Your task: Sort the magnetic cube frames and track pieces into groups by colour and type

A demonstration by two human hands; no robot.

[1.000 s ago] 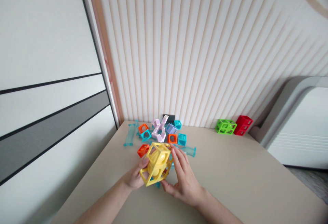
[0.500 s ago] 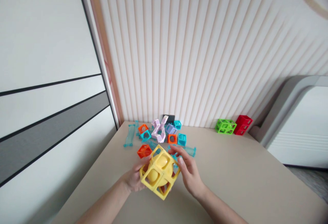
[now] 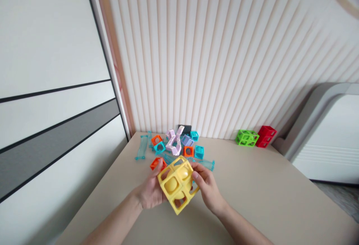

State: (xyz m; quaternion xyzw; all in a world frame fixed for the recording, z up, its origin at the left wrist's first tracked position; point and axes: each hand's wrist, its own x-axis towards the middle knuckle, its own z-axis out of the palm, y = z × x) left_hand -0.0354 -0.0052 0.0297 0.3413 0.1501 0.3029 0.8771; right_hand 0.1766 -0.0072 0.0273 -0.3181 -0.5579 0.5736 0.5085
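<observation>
A yellow open-frame block (image 3: 178,185) with rounded inner parts is held tilted above the front of the table, made up of joined cube frames. My left hand (image 3: 151,190) grips it from the left, thumb up along its side and the other fingers partly hidden behind it. On the right side, my right hand (image 3: 206,185) pinches an upper edge between thumb and fingers. Just behind the block lies an orange cube (image 3: 157,163), close to my left thumb.
Beyond my hands, a lilac zigzag piece (image 3: 175,144), orange cubes (image 3: 188,151), teal cubes (image 3: 199,152) and clear teal track pieces (image 3: 142,147) lie in a cluster. A green frame block (image 3: 246,138) and a red block (image 3: 266,136) stand by the ribbed wall (image 3: 179,58).
The yellow block has turned and shifted slightly right. My right hand, whose fingers were lifted off the block's corner, has closed on its right side.
</observation>
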